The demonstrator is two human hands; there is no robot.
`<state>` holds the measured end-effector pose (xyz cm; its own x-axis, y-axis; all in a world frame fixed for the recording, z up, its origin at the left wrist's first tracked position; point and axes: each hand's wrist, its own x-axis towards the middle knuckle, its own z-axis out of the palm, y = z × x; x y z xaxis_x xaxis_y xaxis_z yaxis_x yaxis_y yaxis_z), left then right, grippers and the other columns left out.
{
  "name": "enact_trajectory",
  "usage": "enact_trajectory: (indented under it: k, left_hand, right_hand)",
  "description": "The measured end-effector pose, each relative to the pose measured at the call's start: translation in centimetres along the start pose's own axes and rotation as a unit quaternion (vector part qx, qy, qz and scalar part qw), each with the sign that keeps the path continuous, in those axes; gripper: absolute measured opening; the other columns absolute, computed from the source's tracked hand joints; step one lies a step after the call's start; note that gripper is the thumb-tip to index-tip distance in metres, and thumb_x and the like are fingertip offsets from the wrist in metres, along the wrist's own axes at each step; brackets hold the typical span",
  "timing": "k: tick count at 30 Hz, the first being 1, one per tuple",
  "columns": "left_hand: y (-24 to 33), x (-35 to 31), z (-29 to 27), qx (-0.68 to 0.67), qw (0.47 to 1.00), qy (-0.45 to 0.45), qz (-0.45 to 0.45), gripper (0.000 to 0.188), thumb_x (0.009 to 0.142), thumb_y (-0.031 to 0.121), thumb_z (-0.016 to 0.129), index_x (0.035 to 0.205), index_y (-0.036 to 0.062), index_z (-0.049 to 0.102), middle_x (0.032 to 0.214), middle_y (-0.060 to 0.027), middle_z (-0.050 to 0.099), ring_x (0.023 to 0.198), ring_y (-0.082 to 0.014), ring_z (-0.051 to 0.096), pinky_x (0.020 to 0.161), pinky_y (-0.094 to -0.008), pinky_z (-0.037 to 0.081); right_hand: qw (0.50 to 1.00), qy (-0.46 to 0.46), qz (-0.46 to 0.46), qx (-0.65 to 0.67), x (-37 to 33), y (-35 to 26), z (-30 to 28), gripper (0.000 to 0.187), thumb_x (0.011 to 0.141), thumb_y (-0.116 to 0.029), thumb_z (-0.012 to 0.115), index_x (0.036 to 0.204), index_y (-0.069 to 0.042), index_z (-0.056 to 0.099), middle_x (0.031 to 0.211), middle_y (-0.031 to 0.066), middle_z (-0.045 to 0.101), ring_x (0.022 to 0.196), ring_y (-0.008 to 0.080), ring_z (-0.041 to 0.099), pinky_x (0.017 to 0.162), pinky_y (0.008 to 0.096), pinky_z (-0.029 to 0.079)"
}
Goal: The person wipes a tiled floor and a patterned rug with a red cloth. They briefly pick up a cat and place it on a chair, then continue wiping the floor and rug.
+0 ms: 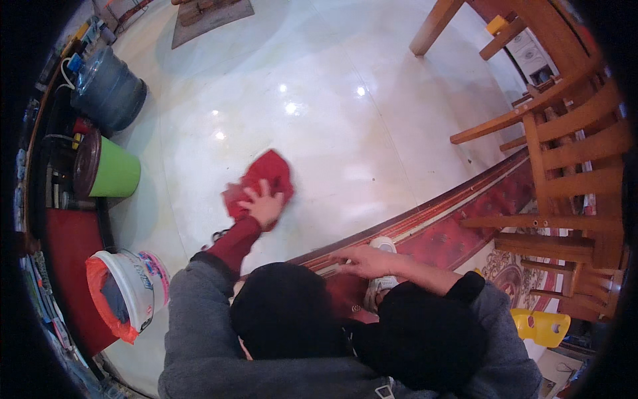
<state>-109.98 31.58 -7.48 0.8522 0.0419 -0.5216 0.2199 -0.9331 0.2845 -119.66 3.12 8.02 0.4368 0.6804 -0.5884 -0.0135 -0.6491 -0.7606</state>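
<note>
My left hand (264,205) lies on a crumpled red cloth (271,170), fingers spread and pressing it flat to the pale shiny floor tiles (325,133). A dark red cuff shows at that wrist, below a grey sleeve. My right hand (364,261) hangs above my knee and white shoe (382,245), its fingers stretched out and slightly blurred. Nothing shows in it. Beneath the right arm runs a red patterned rug (458,229) with a striped border.
On the left stand a blue water jug (109,90), a green bin (116,167) and a white bucket (143,282) with an orange liner. Wooden chairs (578,179) crowd the right side, near a yellow plastic item (545,327). A grey mat (211,20) lies at the far end.
</note>
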Motion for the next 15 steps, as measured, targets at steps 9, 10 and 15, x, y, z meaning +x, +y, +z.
enact_trajectory:
  k: [9, 10, 15]
  left_hand:
    - [2.6, -6.1, 2.7, -0.181, 0.934, -0.128, 0.280, 0.061, 0.094, 0.028, 0.060, 0.149, 0.0126, 0.039, 0.158, -0.0313, 0.017, 0.140, -0.0558, 0.025, 0.115, -0.0547, 0.029]
    - [1.0, -7.1, 2.9, -0.124, 0.941, -0.085, 0.302, 0.063, 0.092, 0.028, 0.062, 0.149, 0.0115, 0.039, 0.157, -0.0317, 0.018, 0.142, -0.0524, 0.025, 0.115, -0.0533, 0.030]
    - [-5.2, -11.3, 3.1, 0.090, 0.941, -0.108, 0.308, 0.063, 0.086, 0.031, 0.066, 0.141, 0.0066, 0.048, 0.154, -0.0277, 0.029, 0.140, -0.0457, 0.033, 0.111, -0.0497, 0.037]
  right_hand:
    - [0.960, 0.212, 0.019, -0.181, 7.6, 7.4, -0.9, 0.061, 0.087, -0.026, 0.067, 0.143, -0.018, 0.044, 0.146, 0.0188, 0.042, 0.129, 0.0409, 0.046, 0.103, 0.0538, 0.041]
    - [0.933, 0.247, -0.023, -0.262, 8.3, 7.4, -0.6, 0.063, 0.086, -0.029, 0.069, 0.143, -0.020, 0.044, 0.148, 0.0181, 0.040, 0.133, 0.0424, 0.042, 0.104, 0.0590, 0.037]
    - [0.944, 0.182, 0.052, -0.270, 13.3, 5.4, 2.7, 0.079, 0.088, -0.059, 0.058, 0.154, -0.025, 0.030, 0.162, 0.0195, 0.017, 0.144, 0.0576, 0.010, 0.102, 0.0805, 0.018]
